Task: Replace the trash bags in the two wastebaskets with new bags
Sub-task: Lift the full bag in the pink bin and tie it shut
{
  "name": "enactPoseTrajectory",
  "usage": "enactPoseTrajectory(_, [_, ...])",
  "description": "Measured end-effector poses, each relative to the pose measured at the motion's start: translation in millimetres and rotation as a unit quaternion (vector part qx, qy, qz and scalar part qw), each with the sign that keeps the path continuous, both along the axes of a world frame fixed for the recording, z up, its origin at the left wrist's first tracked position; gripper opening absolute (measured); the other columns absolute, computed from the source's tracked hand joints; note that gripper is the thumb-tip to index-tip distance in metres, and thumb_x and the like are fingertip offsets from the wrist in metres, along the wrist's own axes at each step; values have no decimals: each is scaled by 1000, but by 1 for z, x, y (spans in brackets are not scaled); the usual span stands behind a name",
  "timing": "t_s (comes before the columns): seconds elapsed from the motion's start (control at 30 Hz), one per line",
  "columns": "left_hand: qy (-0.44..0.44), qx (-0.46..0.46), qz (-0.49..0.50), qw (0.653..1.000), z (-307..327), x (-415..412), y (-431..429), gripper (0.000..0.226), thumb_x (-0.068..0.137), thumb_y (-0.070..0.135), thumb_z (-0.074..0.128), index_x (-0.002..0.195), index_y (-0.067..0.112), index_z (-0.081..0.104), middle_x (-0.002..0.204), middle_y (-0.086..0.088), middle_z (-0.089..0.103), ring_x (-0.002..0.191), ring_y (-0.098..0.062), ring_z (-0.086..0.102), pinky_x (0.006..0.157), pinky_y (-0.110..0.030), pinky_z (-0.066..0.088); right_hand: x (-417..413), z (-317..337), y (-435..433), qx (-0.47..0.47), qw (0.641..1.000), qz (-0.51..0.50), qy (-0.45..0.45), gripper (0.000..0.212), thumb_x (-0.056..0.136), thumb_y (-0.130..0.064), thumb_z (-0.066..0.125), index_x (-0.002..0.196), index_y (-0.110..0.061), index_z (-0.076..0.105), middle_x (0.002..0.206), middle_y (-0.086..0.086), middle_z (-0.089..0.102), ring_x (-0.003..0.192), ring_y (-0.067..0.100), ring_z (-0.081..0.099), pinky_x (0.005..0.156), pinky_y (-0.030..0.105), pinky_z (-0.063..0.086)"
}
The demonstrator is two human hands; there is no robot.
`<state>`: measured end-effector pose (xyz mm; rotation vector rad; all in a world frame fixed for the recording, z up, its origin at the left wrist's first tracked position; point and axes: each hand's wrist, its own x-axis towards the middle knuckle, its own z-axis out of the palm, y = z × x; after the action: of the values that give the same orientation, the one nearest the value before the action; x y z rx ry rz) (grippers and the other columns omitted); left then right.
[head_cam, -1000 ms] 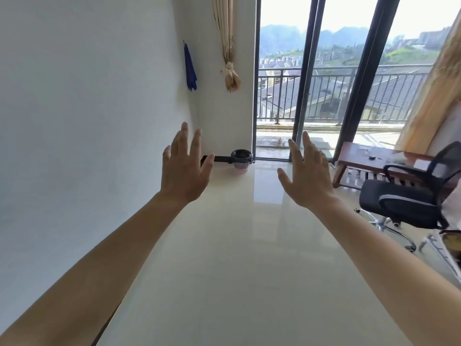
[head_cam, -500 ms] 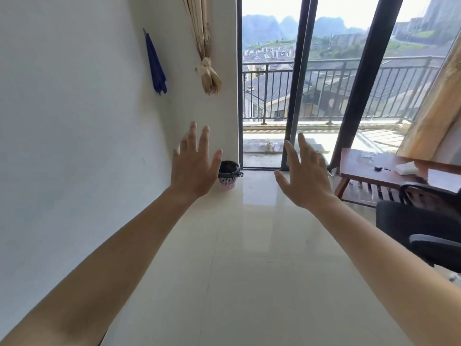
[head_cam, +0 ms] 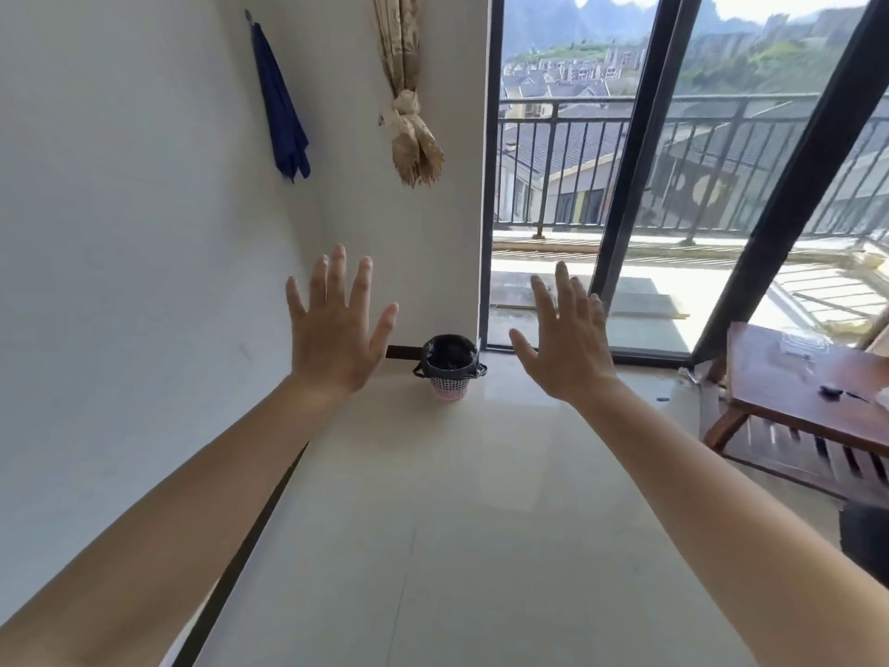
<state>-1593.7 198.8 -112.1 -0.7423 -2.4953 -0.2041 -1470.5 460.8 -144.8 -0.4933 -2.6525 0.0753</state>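
Observation:
A small pink mesh wastebasket (head_cam: 450, 388) stands on the floor in the far corner, beside the window frame. A black trash bag (head_cam: 449, 354) lines it and folds over its rim. My left hand (head_cam: 334, 324) is held up in the air, fingers spread and empty, well short of the basket and to its left. My right hand (head_cam: 567, 341) is raised the same way on the basket's right, also empty. Only this one wastebasket is in sight.
A white wall (head_cam: 120, 243) runs along the left, with a blue cloth (head_cam: 283, 105) hanging on it and a knotted curtain (head_cam: 409, 113) further back. A low wooden table (head_cam: 808, 392) stands at the right. Glossy tiled floor (head_cam: 457, 522) lies between me and the basket.
The view has advanced toward the corner, so the wastebasket looks larger and nearer. Both hands stay raised and spread. The black office chair has slid out of the frame on the right.

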Motion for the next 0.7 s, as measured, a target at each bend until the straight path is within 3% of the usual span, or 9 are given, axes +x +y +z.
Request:
enactPoseTrajectory(0.37, [-114,6,-17,993,-68,-325,156,69,100,57,23,156,19,16,165,-13,3,151,-31,5,118,-59,4,-317,-59,140,22,998,-3,-56,80,95,-52,51,157,-14,19,165,19,4,150,41,13,121,58,14])
enactPoseTrajectory(0.7, [-135,-41,-45,989,-98,-531,315,67,99,56,21,156,20,17,165,-13,6,150,-29,9,117,-58,10,-519,-94,280,-13,996,-41,-75,79,96,-53,47,157,-16,16,166,18,2,151,40,11,121,55,11])
